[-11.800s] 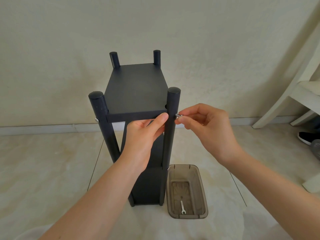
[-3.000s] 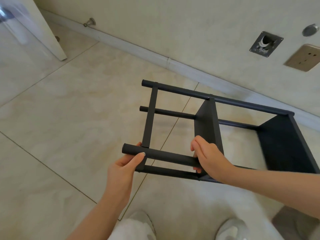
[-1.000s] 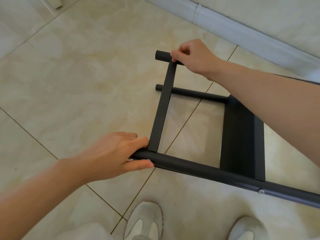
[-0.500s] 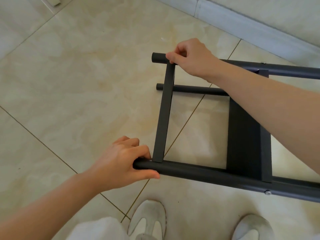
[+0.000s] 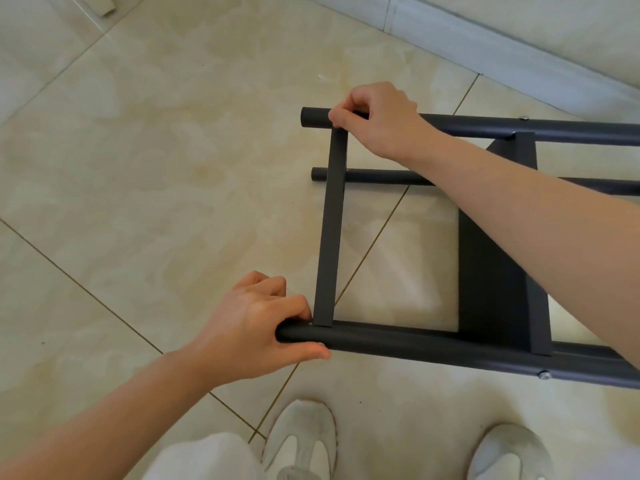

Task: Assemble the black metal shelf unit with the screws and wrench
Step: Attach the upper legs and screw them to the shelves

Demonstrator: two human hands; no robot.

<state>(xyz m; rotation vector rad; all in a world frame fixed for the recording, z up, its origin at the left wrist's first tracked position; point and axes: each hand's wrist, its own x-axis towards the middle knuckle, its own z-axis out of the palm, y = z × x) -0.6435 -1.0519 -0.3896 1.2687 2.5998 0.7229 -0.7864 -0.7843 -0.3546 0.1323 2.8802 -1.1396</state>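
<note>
The black metal shelf unit (image 5: 491, 271) lies on its side over the tiled floor, its posts running left to right. My left hand (image 5: 256, 327) grips the end of the near post (image 5: 398, 344), fingers curled over it and thumb underneath. My right hand (image 5: 377, 116) grips the far post (image 5: 519, 128) near its end, just above the thin cross bar (image 5: 330, 230) that joins the two posts. A third post (image 5: 374, 176) shows lower down behind. A silver screw head (image 5: 544, 375) sits in the near post at the right. No wrench or loose screws are in view.
My two white shoes (image 5: 304, 434) (image 5: 509, 452) stand on the beige floor tiles just below the near post. A white baseboard (image 5: 485, 46) runs along the wall at the top right. A white door or furniture corner (image 5: 100, 5) shows at the top left.
Since 3 s ago my right hand moved from the middle shelf panel to the far post's end. Over the last second the unit shifted slightly right and both grips held.
</note>
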